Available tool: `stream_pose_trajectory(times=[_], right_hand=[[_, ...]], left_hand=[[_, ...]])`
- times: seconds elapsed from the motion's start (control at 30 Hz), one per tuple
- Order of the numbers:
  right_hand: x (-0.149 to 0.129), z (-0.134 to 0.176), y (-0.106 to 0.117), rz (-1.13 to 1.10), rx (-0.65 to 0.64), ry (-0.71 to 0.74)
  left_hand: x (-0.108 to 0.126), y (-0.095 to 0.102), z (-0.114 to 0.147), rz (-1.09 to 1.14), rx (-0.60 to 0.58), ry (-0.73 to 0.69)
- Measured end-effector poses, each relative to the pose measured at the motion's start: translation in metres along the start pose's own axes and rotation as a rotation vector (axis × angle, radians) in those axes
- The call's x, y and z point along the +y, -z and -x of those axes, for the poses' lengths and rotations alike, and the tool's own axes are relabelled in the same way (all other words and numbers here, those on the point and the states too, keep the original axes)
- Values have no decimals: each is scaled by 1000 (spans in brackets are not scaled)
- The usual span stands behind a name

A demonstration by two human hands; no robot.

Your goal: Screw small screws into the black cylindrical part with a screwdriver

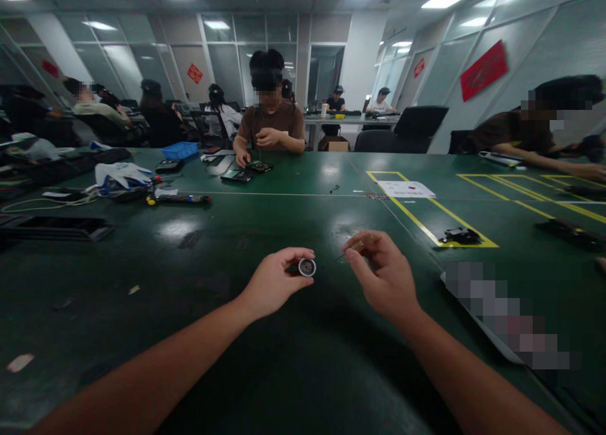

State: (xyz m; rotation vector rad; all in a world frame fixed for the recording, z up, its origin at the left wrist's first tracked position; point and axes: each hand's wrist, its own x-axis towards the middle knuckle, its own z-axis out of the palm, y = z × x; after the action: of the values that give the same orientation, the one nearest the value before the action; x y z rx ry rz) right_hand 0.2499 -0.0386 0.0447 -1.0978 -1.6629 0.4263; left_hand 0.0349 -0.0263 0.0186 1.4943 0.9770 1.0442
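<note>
Over the green table (265, 384), the left hand (274, 280) grips a round part (307, 268), its pale-rimmed end facing the camera, while the right hand (387, 277) pinches a thin tool (360, 243), long axis sloping down leftward, tip towards the round part but apart from it

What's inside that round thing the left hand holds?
The pale-rimmed round piece shows a dark inner face, details too small to tell; whatever lies deeper is hidden.

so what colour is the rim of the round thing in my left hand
The rim is whitish; see head view.
</note>
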Motion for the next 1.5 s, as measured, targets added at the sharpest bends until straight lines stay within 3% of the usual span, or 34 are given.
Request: stream_pose_trajectory(times=[0.17,0.4,0.83,1.37,1.5], right_hand=[[-16,8,-3,-173,149,-8],[-13,14,-10,-148,3,-7],[-8,13,-11,-95,-3,24],[-5,14,-10,-105,-32,82],[-4,15,-10,-145,16,84]], left_hand=[[-16,-7,-3,18,5,-40],[-21,-6,-2,93,19,-49],[-21,-4,0,124,-6,-20],[-29,-3,-1,123,5,-93],[-25,-3,0,71,-1,-99]])
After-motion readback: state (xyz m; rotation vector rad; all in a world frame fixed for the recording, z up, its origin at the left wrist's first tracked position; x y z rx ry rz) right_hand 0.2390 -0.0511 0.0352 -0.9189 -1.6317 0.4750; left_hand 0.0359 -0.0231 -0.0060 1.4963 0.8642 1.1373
